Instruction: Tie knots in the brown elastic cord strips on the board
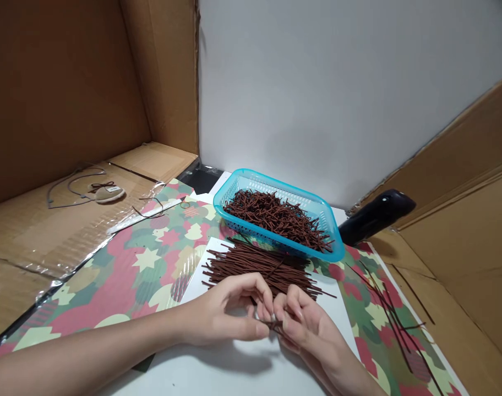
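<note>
My left hand (230, 313) and my right hand (306, 327) meet over a white sheet (218, 374), fingers curled and pinched together on a short brown cord (274, 324) between them. Just beyond my fingers lies a straight pile of brown cords (255, 264) on the sheet. Behind it, a turquoise plastic basket (238, 184) holds a tangled heap of the same brown cords (278, 217).
A few loose brown cords (385, 305) lie to the right on the patterned cloth (131, 275). A black device (375, 214) rests against cardboard at the right. On the cardboard at left sit a small beige pouch (106, 192) and a looped cord (69, 184).
</note>
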Motion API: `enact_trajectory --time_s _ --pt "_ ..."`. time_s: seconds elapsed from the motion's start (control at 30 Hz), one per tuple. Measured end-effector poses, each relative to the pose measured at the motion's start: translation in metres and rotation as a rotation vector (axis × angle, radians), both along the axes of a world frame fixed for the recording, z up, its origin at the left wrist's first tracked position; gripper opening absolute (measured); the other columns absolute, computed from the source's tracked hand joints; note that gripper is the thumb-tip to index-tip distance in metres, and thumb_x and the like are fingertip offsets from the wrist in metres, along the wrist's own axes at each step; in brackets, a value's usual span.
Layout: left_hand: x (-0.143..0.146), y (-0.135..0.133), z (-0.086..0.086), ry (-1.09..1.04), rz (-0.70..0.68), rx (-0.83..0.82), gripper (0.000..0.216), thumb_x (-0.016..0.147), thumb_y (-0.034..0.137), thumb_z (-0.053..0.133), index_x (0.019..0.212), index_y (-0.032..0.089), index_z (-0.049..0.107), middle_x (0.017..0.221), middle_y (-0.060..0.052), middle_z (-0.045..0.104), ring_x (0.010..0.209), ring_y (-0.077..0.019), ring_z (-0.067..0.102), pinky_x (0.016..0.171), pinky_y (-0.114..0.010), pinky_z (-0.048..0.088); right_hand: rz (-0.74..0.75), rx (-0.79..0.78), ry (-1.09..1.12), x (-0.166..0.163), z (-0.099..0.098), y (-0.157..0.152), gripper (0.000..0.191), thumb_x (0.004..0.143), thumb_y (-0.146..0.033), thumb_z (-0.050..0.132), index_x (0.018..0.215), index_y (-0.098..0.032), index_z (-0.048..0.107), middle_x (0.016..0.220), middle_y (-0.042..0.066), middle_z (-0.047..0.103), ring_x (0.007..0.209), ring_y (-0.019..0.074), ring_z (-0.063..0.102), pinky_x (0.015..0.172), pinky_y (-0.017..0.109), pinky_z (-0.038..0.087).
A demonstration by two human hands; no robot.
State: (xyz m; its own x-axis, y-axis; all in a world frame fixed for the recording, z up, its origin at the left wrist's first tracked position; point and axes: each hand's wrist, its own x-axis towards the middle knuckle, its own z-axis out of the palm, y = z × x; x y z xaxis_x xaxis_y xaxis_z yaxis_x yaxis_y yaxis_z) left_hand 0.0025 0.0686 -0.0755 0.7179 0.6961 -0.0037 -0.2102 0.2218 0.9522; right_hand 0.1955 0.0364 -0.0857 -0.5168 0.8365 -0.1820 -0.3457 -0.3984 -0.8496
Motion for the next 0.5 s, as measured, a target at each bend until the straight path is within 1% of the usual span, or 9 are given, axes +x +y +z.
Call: enact_trajectory --time_s 0.03,0.1,0.2,0.33,0.4,0.5 --pt "-0.0002 -0.0007 0.0008 0.023 0.020 0.052 0.022 0.070 0.021 0.067 0.087 0.014 0.056 0.084 -0.003 0.055 0.077 -0.0141 0.048 0.071 -0.027 0.038 -0.030 0.001 -0.014 -0.0009 0.0007 -0.0001 0.034 0.079 -0.034 0.068 0.073 -0.022 0.036 0.078 -0.001 0.045 0.067 0.0126 0.039 0.058 0.023 0.029" --pt "0.0003 -0.0020 0.0002 0.060 0.055 0.092 0.024 0.069 0.019 0.071 0.089 0.014 0.058 0.085 -0.003 0.056 0.078 -0.0137 0.049 0.073 -0.026 0.039 -0.070 0.005 -0.051 -0.0030 0.0030 -0.0002 0.032 0.081 -0.034 0.067 0.074 -0.022 0.038 0.079 -0.002 0.046 0.068 0.0130 0.041 0.062 0.024 0.032" --pt "0.0019 -0.0031 -0.0035 0.082 0.080 0.081 0.021 0.069 0.018 0.071 0.086 0.014 0.060 0.079 -0.001 0.057 0.073 -0.0117 0.049 0.071 -0.025 0.041 -0.097 0.025 -0.073 -0.0066 0.0070 -0.0006 0.031 0.081 -0.033 0.066 0.073 -0.022 0.039 0.078 -0.001 0.048 0.073 0.0147 0.046 0.069 0.028 0.035" --pt "0.0037 -0.0037 -0.0066 0.078 0.077 0.036 0.015 0.068 0.015 0.070 0.080 0.014 0.061 0.076 0.000 0.059 0.071 -0.0106 0.051 0.070 -0.024 0.042 -0.073 0.038 -0.069 -0.0092 0.0100 -0.0016 0.033 0.079 -0.034 0.069 0.072 -0.022 0.039 0.078 0.000 0.050 0.083 0.0180 0.049 0.078 0.032 0.037" --pt "0.0040 -0.0040 -0.0062 0.078 0.064 -0.001 0.014 0.067 0.013 0.069 0.077 0.014 0.060 0.076 0.000 0.060 0.071 -0.0108 0.053 0.069 -0.023 0.043 -0.054 0.038 -0.062 -0.0091 0.0098 -0.0025 0.034 0.078 -0.035 0.070 0.071 -0.021 0.039 0.076 -0.001 0.048 0.079 0.0169 0.047 0.074 0.030 0.036" --pt "0.0042 -0.0042 -0.0041 0.091 0.045 -0.066 0.014 0.064 0.011 0.068 0.073 0.014 0.058 0.074 0.000 0.060 0.068 -0.0104 0.054 0.067 -0.023 0.044 -0.033 0.020 -0.050 -0.0079 0.0077 -0.0037 0.037 0.077 -0.037 0.070 0.070 -0.021 0.038 0.074 -0.002 0.046 0.068 0.0133 0.041 0.062 0.024 0.032"
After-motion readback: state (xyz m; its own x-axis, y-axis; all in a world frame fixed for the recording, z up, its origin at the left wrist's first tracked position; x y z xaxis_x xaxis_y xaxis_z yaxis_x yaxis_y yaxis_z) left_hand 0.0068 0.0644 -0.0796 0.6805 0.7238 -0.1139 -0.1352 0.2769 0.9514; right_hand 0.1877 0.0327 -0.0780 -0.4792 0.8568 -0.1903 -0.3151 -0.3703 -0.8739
